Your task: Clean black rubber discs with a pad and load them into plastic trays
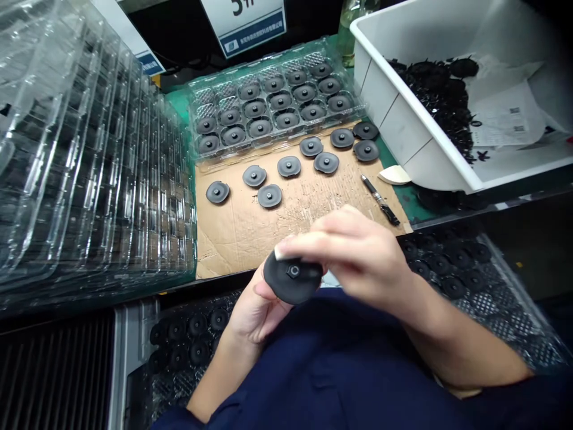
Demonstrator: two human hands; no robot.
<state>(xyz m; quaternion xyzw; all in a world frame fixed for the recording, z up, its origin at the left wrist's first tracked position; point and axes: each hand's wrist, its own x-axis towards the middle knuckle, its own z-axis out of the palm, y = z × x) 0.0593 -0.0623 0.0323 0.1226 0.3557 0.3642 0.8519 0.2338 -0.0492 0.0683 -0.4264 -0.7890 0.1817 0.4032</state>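
Note:
Close to my body, a round black plastic disc [286, 288] with a small raised boss at its centre is held up, face towards me. My left hand [253, 309] grips it from the left and below, thumb at its edge. From the right, my right hand [364, 254] reaches over, with its fingertips on the disc's upper edge; its thumb is hidden. Beyond the hands, several similar discs [289, 166] lie loose on a cardboard sheet [233, 239]. A clear compartment tray [273, 134] behind them carries rows of these discs, with some compartments at the back left unfilled.
Tall stacked clear trays [102, 155] stand at the left. A white bin [430, 137] with black parts and papers occupies the right, near a pen [379, 200] and a pale wedge-shaped piece [394, 174]. Filled trays [483, 286] sit below the bench edge.

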